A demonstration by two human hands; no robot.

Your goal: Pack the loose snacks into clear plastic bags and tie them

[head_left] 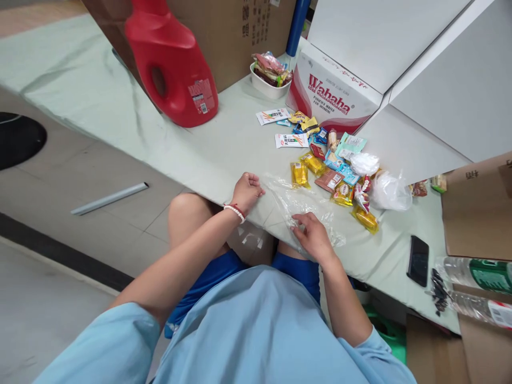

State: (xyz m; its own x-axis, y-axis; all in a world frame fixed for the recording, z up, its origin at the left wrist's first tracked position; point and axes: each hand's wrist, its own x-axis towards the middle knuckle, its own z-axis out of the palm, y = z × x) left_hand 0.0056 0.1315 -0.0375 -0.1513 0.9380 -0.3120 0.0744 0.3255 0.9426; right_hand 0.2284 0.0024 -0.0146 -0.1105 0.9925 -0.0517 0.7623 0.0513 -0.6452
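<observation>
A clear plastic bag [280, 205] lies crinkled and flat across the front of the cloth-covered table. My left hand [247, 193], with a bead bracelet at its wrist, is closed at the bag's left edge, fingers curled in on the film. On the bag's right part rests my right hand [314, 234]; its thumb and forefinger are bent with a gap between them. Just beyond the bag are yellow-wrapped snacks [300, 175], a brown packet [329, 180] and blue packets [334, 161]. White snack packets [292, 140] lie farther back.
A red detergent jug [176, 69] stands at the back left. Behind the snacks are a white bowl [270, 88] of packets and a Wahaha carton [332, 88]. White plastic bags [390, 191], a phone [418, 261] and clear bottles [476, 272] are on the right.
</observation>
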